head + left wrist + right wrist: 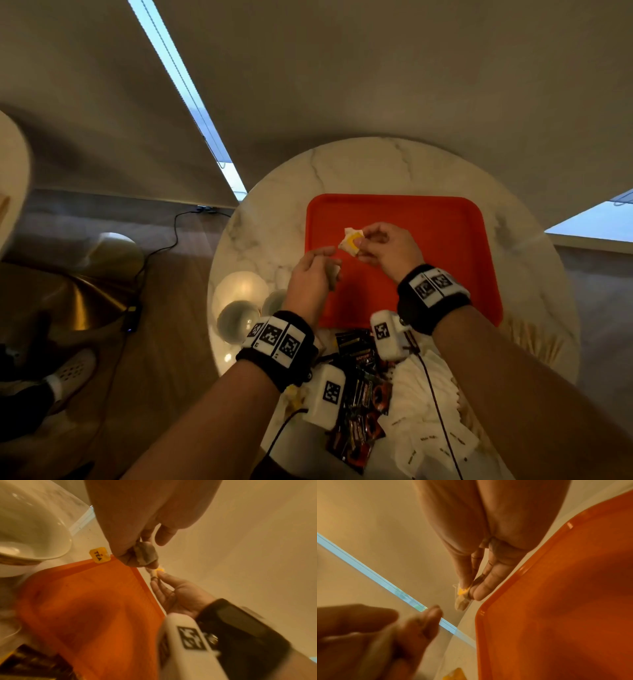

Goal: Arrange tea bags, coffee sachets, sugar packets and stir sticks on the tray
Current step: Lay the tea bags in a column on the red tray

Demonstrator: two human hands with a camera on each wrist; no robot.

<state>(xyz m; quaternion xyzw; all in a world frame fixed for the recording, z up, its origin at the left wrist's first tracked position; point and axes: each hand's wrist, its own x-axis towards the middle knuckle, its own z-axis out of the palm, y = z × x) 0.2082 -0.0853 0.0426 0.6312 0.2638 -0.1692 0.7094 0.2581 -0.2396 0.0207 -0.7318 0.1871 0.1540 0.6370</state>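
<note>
A red tray lies on the round marble table with nothing resting on its floor. Above the tray's left part, my right hand pinches a white tea bag with a yellow tag; the right wrist view shows it between thumb and fingers. My left hand is just left of it, over the tray's left rim. In the left wrist view its fingers grip a greyish tea bag, and a yellow "TEA" tag shows beside it.
Near the table's front edge lie dark coffee sachets, white sugar packets and pale stir sticks. White bowls stand left of the tray. The floor drops away left of the table.
</note>
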